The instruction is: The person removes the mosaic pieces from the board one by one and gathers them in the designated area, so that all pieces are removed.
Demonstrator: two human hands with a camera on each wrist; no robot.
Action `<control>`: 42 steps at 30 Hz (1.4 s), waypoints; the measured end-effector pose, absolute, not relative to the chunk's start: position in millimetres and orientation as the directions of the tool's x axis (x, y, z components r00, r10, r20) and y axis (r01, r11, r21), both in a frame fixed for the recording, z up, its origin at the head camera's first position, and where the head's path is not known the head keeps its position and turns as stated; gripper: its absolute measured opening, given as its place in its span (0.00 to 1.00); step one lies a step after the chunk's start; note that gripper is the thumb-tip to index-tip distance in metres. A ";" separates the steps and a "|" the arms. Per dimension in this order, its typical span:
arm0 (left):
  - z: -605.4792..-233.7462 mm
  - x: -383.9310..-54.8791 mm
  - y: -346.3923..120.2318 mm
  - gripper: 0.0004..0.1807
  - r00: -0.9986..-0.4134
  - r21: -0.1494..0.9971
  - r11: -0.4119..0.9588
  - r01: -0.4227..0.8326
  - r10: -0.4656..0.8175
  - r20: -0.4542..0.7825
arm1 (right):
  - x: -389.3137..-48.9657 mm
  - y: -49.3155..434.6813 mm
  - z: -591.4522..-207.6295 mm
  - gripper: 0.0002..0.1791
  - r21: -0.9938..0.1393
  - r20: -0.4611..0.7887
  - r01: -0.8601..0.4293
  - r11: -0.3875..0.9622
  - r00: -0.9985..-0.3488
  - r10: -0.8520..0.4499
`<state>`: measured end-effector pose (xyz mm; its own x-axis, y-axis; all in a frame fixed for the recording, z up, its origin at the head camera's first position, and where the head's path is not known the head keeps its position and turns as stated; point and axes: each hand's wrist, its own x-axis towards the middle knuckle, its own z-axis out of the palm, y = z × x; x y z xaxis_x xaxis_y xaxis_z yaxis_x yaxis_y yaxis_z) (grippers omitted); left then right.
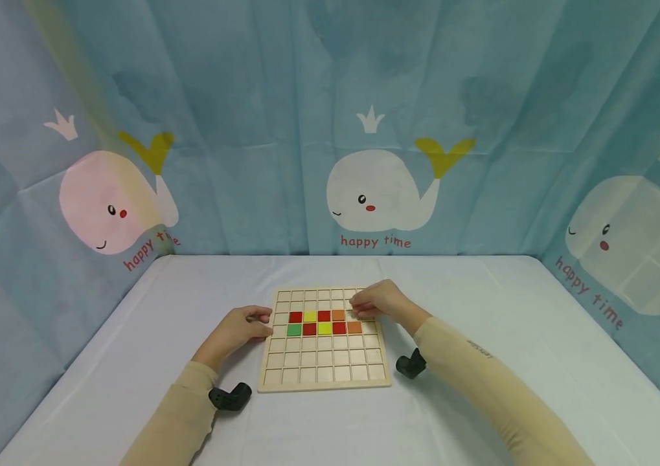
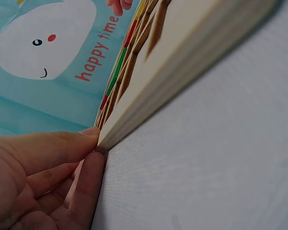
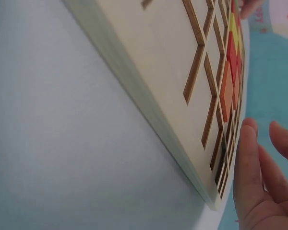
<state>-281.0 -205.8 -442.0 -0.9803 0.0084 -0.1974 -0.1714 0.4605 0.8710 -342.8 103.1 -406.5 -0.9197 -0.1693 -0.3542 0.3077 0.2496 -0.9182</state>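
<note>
A square wooden grid board lies on the white table. Two rows of coloured square tiles fill cells near its middle. Red, yellow, red and an orange tile make the upper row; the lower row starts with a green tile and ends in orange. At the board's left edge, my left hand pinches the rim between thumb and finger, as the left wrist view shows closely. My right hand hovers over or touches the board's upper right part. In the right wrist view its fingers look fairly straight, with no tile visible between them.
Black wrist devices sit at both forearms, close to the board's lower corners. White cloth covers the table. A blue curtain printed with whales stands behind it and at both sides.
</note>
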 end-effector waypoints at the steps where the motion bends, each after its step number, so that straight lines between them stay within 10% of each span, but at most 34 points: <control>1: -442.3 -281.2 -206.0 0.29 -0.981 0.873 0.457 -0.171 0.009 -0.196 | -342.9 102.2 -406.3 0.15 -0.917 -0.354 0.306 0.254 -0.920 -0.169; 42: -442.7 -281.2 -203.2 0.28 -0.980 0.873 0.450 -0.186 -0.020 -0.198 | -340.4 81.8 -413.7 0.10 -0.887 -0.407 0.339 0.313 -0.894 -0.185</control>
